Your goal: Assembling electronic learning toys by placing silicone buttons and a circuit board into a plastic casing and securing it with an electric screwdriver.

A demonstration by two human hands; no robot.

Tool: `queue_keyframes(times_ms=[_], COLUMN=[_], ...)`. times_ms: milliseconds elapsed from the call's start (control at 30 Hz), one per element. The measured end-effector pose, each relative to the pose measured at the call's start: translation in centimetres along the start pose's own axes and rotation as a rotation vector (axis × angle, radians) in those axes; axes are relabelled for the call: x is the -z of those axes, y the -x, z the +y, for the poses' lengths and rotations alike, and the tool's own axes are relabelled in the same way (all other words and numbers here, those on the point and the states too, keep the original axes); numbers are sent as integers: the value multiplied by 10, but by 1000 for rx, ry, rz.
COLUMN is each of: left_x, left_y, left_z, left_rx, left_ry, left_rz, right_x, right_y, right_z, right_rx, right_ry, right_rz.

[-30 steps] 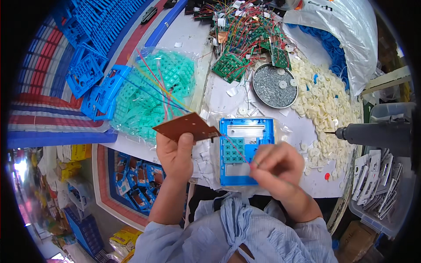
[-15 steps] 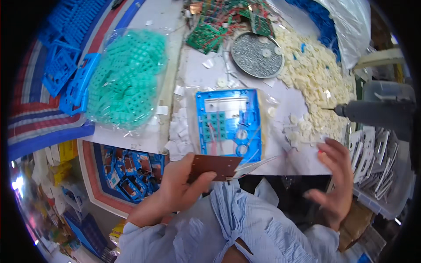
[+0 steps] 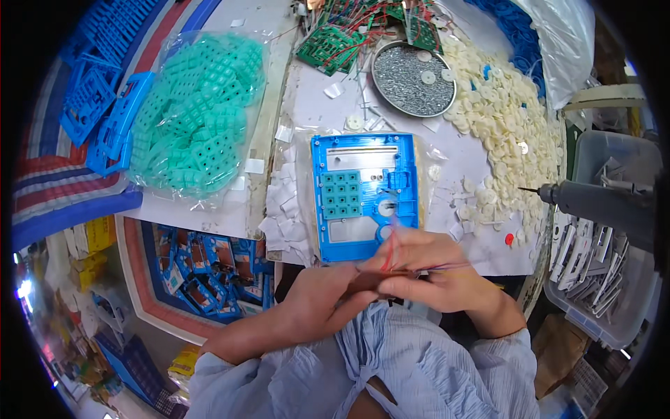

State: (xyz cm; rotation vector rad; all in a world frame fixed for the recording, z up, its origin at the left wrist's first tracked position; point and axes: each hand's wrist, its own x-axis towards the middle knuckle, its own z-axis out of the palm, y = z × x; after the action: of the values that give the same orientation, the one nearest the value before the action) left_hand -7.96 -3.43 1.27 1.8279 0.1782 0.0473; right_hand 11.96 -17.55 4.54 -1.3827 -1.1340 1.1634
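Note:
Both hands meet in front of a blue plastic casing (image 3: 408,183). My left hand (image 3: 307,297) is closed on the edge of a brown circuit board (image 3: 361,285), mostly covered by fingers. My right hand (image 3: 440,276) is closed at the board's other side, its fingers pinching thin red wires (image 3: 391,253) that loop up above the board; some wires trail out to the right. The casing lies on the table with its inside facing up. A teal rubber keypad (image 3: 340,194) sits in its left half.
A bag of teal keypads (image 3: 199,119) lies at left. Behind the casing are a round dish of small metal parts (image 3: 413,80) and wired green boards (image 3: 331,49). Cream discs (image 3: 506,112), a red disc (image 3: 509,239) and an electric screwdriver (image 3: 593,206) are at right. Below left sits a bin of casings (image 3: 209,269).
My right hand has come in from the right to the board and now grips wires. The board has tilted and is more hidden. Wires no longer lie across the casing.

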Motion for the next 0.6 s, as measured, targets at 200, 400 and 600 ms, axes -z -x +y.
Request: queue_keyframes(times_ms=[200,400,600], left_x=[0,0,0], left_y=[14,26,30], left_z=[0,-14,-14], left_rx=[292,233,181], left_ry=[926,978,770], left_rz=[35,36,34], right_x=[12,24,26], right_y=[-33,-79,-100], right_z=[17,16,14], right_rx=[-57,-225,-203], right_ry=[-35,-1,255], right_rz=[107,34,-15])
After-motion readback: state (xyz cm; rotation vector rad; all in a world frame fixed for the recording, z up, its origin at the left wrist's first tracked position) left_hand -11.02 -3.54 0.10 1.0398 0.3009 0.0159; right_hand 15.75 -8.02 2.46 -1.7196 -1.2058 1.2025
